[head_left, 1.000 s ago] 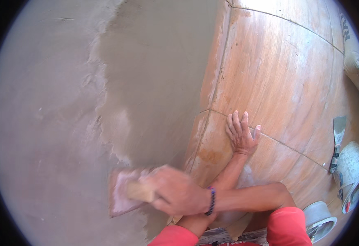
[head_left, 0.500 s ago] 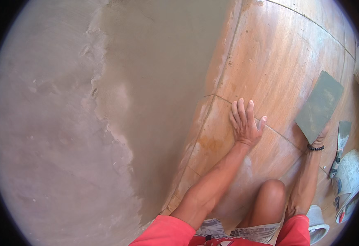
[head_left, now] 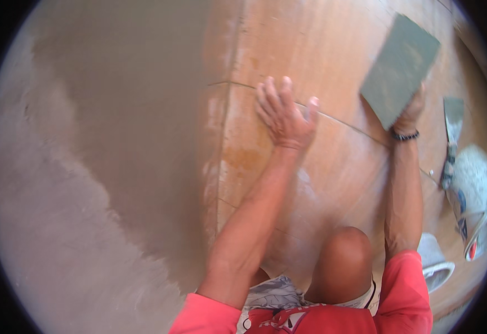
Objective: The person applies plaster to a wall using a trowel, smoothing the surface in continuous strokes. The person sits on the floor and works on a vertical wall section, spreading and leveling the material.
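Note:
My left hand (head_left: 287,121) lies flat on the wood-look floor tiles (head_left: 332,61), fingers spread, beside a tile joint. My right hand (head_left: 411,113) grips a flat rectangular trowel (head_left: 400,72), raised with its broad face toward me. Wet grey-green material coats that face, and the handle is hidden behind the blade. To the left of the tiles stretches a smooth band of wet grey mortar (head_left: 138,100), well apart from both hands.
A putty knife (head_left: 453,133) rests to the right of my right forearm. Below it lies a smeared white tub (head_left: 473,183) on its side, with a smaller pale bucket (head_left: 434,261) nearer me. Lighter, rougher grey surface (head_left: 43,222) borders the wet mortar at far left.
The whole view has shifted, so floor, hands and tools sit further left and higher. My left hand stays on about the same tile spot; the trowel is still held up.

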Motion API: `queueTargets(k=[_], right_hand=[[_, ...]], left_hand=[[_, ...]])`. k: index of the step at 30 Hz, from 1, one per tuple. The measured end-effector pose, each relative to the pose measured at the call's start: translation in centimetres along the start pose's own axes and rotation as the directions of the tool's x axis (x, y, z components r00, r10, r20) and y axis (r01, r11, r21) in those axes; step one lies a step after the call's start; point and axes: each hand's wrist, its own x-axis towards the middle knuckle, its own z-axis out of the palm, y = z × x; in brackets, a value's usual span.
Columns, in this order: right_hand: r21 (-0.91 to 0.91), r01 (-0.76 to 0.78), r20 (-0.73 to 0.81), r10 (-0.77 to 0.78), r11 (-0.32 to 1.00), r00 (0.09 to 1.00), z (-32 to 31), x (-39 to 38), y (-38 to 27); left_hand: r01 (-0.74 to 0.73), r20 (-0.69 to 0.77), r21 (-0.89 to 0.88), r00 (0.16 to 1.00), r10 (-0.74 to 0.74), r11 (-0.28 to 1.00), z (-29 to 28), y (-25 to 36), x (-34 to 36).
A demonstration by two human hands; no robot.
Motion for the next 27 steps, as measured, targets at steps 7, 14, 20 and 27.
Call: queueTargets(k=[7,14,20,27], right_hand=[[0.119,-0.012,0.147,-0.005,0.993,0.989,4.7,0.0,-7.6],[-0.024,-0.007,0.102,0.009,1.000,0.995,2.9,0.4,-3.9],[0.114,-0.159,0.082,0.150,0.981,0.985,2.6,0.8,-3.4],[0.341,-0.248,0.096,0.229,0.907,0.969,2.2,0.5,-1.9]], left_hand=[[-0.005,0.017,0.041,1.000,0.005,0.999,-0.6,-0.7,-0.1],[-0.010,-0.030,0.046,1.000,0.011,0.999,-0.3,-1.0,-0.2],[-0.005,-0.023,-0.010,1.000,0.005,1.000,-0.7,-0.7,0.1],[-0.001,-0.025,-0.022,1.000,0.001,1.000,-1.1,-0.8,0.0]])
